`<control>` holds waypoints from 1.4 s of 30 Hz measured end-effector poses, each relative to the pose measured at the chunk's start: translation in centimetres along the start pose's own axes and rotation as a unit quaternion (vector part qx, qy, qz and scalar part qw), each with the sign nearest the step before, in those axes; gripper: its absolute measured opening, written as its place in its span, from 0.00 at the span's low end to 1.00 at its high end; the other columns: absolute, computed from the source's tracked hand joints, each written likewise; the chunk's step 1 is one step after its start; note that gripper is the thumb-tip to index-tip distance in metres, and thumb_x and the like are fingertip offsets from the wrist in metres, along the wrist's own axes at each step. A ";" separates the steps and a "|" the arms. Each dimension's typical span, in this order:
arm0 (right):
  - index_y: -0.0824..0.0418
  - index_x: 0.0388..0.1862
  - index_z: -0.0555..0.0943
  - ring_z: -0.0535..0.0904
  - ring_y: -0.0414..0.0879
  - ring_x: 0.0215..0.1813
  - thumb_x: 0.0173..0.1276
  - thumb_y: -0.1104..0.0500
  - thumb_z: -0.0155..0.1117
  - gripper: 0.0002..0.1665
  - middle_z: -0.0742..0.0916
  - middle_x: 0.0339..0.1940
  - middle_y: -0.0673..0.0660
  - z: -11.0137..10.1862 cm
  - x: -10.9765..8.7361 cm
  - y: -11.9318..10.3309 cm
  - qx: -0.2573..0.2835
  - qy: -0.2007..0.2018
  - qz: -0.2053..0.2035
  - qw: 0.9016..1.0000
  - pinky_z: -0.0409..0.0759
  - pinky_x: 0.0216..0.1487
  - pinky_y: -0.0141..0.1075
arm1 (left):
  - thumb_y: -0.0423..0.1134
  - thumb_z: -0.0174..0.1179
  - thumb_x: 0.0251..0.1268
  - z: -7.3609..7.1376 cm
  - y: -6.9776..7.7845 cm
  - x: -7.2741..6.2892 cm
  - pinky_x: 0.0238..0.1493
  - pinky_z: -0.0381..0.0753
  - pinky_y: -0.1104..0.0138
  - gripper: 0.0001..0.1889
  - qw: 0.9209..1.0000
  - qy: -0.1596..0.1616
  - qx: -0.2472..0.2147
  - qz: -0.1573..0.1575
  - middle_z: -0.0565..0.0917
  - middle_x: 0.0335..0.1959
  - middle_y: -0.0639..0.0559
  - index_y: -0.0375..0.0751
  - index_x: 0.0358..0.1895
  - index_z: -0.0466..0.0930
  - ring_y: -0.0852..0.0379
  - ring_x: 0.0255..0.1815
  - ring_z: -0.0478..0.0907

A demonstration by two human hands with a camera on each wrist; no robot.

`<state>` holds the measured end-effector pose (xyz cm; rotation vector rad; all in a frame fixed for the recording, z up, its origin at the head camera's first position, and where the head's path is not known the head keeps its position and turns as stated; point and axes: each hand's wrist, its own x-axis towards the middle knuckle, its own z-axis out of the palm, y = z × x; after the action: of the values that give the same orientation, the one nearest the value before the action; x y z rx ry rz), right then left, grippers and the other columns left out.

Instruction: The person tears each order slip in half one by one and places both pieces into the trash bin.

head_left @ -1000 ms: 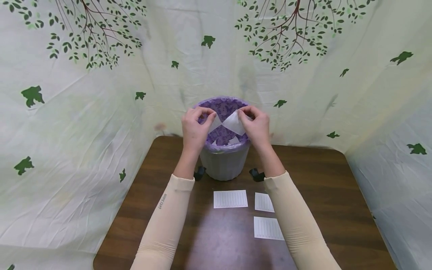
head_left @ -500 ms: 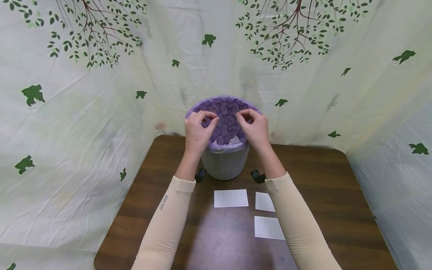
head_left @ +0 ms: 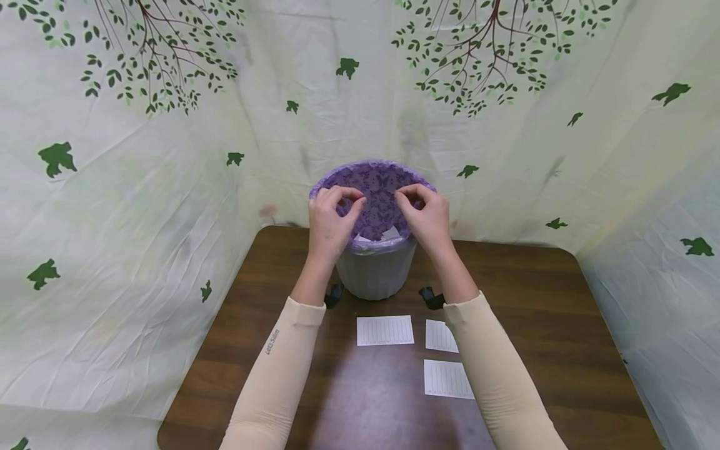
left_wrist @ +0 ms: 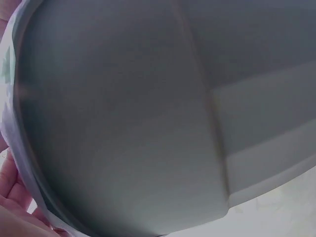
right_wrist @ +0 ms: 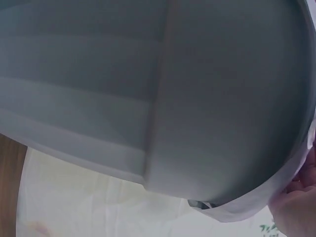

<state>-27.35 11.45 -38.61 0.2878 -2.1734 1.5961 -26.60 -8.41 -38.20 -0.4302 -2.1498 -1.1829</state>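
Both hands hover over the mouth of a grey waste bin (head_left: 375, 275) lined with a purple patterned bag (head_left: 378, 178). My left hand (head_left: 329, 222) is over the left side of the rim, thumb and index finger curved into a ring with no paper showing between them. Mirroring it on the right, my right hand (head_left: 430, 215) has its thumb and fingertips close together, likewise with nothing visible in them. White paper pieces (head_left: 390, 233) show inside the liner near the front rim. The bin's grey side (left_wrist: 123, 118) fills most of both wrist views, with fingers (right_wrist: 298, 207) at the edges.
Below the bin on the dark wooden table (head_left: 534, 325) lie a white lined card (head_left: 385, 330), a second card (head_left: 441, 336) and a third card (head_left: 448, 379), the last two partly under the right sleeve. A leaf-printed cloth (head_left: 281, 137) hangs behind and at the sides.
A second ago each hand pinched a white paper piece over the bin. By half a second ago both pieces had left the fingers. Since then the hands have barely moved.
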 end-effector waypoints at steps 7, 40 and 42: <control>0.60 0.44 0.89 0.76 0.49 0.35 0.75 0.54 0.70 0.10 0.89 0.38 0.57 -0.8 -1.1 -0.2 0.014 0.006 -0.004 1.000 0.71 0.34 0.29 | 0.39 0.72 0.70 -0.2 0.8 -0.9 0.63 0.66 0.49 0.08 1.000 -0.002 -0.008 0.019 0.90 0.43 0.46 0.39 0.44 0.88 0.46 0.44 0.80; 0.64 0.58 0.85 0.82 0.49 0.50 0.61 0.73 0.78 0.25 0.89 0.46 0.62 -8.4 -11.9 5.8 -0.023 -0.029 -0.110 0.993 0.73 0.49 0.27 | 0.42 0.82 0.54 1.5 3.3 -11.3 0.53 0.73 0.58 0.26 0.992 -0.082 -0.043 0.081 0.86 0.48 0.48 0.41 0.56 0.84 0.51 0.49 0.80; 0.63 0.59 0.85 0.82 0.49 0.51 0.60 0.72 0.79 0.27 0.89 0.48 0.59 -8.7 -12.7 6.5 -0.032 -0.040 -0.107 0.993 0.73 0.50 0.27 | 0.44 0.82 0.54 2.1 3.0 -12.1 0.52 0.73 0.58 0.27 0.992 -0.096 -0.035 0.079 0.86 0.48 0.49 0.42 0.57 0.84 0.51 0.49 0.80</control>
<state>-16.88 20.71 -47.76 0.5543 -2.1645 1.4162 -16.71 -4.78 -45.23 -0.7586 -2.1918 -1.1702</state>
